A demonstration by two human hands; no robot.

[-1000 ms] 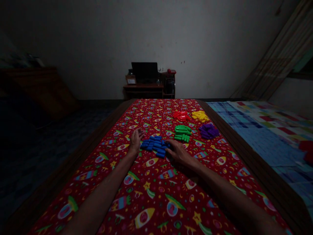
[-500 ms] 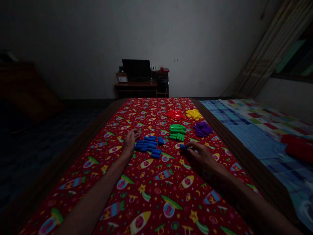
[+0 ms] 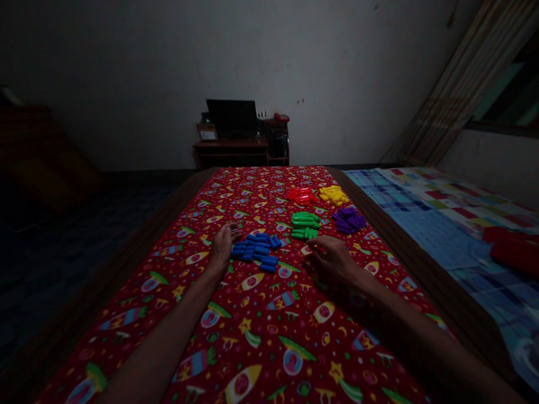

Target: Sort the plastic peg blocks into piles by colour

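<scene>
A pile of short blue plastic tube-like pieces (image 3: 255, 251) lies on the red patterned cloth, most of them side by side in rows. My left hand (image 3: 223, 244) rests at the left edge of this pile, its fingers stretched out and holding nothing. To the right of the pile, my right hand (image 3: 330, 259) hovers low over the cloth with thumb and forefinger apart. I see nothing between them. Just beyond its fingertips are the green pieces (image 3: 305, 220), laid in two groups. Exactly what kind of pieces these are is too small to tell.
Farther back lie a red heap (image 3: 302, 196) and a yellow heap (image 3: 334, 195), with a purple heap (image 3: 349, 220) nearer at the right. A monitor (image 3: 232, 118) stands on a desk by the wall. Checked bedding (image 3: 404, 224) spreads along the right side.
The blue piece that my right hand held is out of its fingers. Another blue piece now lies at the right end of the pile. My right hand has shifted slightly left; my left hand stays put.
</scene>
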